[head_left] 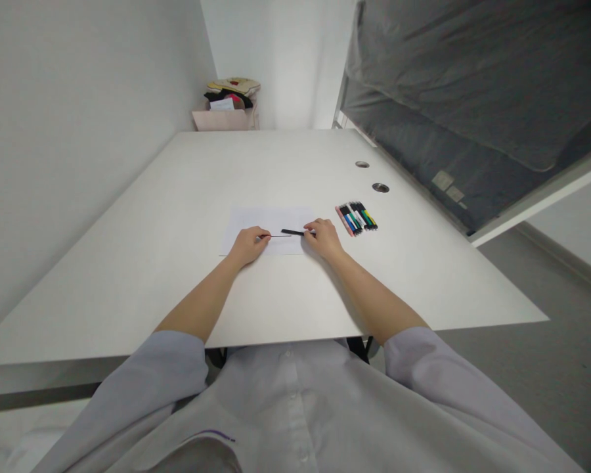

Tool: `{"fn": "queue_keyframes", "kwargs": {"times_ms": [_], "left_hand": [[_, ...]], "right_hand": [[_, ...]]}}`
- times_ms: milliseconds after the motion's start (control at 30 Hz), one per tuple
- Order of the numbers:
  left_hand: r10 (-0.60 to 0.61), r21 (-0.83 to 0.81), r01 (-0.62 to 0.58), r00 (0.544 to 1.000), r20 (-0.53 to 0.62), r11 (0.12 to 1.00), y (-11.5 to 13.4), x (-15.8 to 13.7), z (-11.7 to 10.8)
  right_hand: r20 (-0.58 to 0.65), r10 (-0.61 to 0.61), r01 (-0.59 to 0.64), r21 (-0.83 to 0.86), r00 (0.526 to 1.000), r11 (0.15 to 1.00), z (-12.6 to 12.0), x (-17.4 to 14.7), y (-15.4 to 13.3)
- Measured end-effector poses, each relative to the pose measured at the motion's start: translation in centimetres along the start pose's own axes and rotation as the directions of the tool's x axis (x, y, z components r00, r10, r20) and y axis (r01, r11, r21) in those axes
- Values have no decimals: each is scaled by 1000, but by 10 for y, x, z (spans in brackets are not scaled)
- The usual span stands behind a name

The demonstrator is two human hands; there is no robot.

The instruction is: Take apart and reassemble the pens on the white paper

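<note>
Above a sheet of white paper (241, 219), my left hand (250, 245) is closed on a thin dark pen refill (281, 236), which points right. My right hand (323, 238) pinches a black pen barrel (292, 231) by its right end; its other end points left. The barrel's left end lies just above the refill's tip, and from this angle I cannot tell if they touch. To the right of my right hand lies a row of several pens (356, 219) with black, pink, blue, green, white and yellow parts.
The white table (177, 197) has two round cable holes, one nearer (381, 188) and one farther (362, 164). A pink box (220, 120) with folded cloth stands beyond the far edge. Dark grey fabric (473, 85) on a frame borders the right side, and a wall the left.
</note>
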State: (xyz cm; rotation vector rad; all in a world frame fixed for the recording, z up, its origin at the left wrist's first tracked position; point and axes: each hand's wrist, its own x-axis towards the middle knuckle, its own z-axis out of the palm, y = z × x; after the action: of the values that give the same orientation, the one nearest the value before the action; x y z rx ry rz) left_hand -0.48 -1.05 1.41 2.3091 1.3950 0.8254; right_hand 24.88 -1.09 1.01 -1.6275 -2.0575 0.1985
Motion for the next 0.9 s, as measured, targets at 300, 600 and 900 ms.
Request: {"fn": "queue_keyframes", "kwargs": {"times_ms": [300,600,900], "left_hand": [[28,38,-29,999,17,999,3,0,0],[23,37,-22,1000,-13,999,1,1,-3],[13,49,-9,997,-78,999,-10,1,-13]], "right_hand": [[21,-8,10,-92,1000,996,9,-1,-11],[45,-18,22,-87,999,996,4,1,-13],[-17,-13,12,-55,1000,998,-5,-2,11]]}}
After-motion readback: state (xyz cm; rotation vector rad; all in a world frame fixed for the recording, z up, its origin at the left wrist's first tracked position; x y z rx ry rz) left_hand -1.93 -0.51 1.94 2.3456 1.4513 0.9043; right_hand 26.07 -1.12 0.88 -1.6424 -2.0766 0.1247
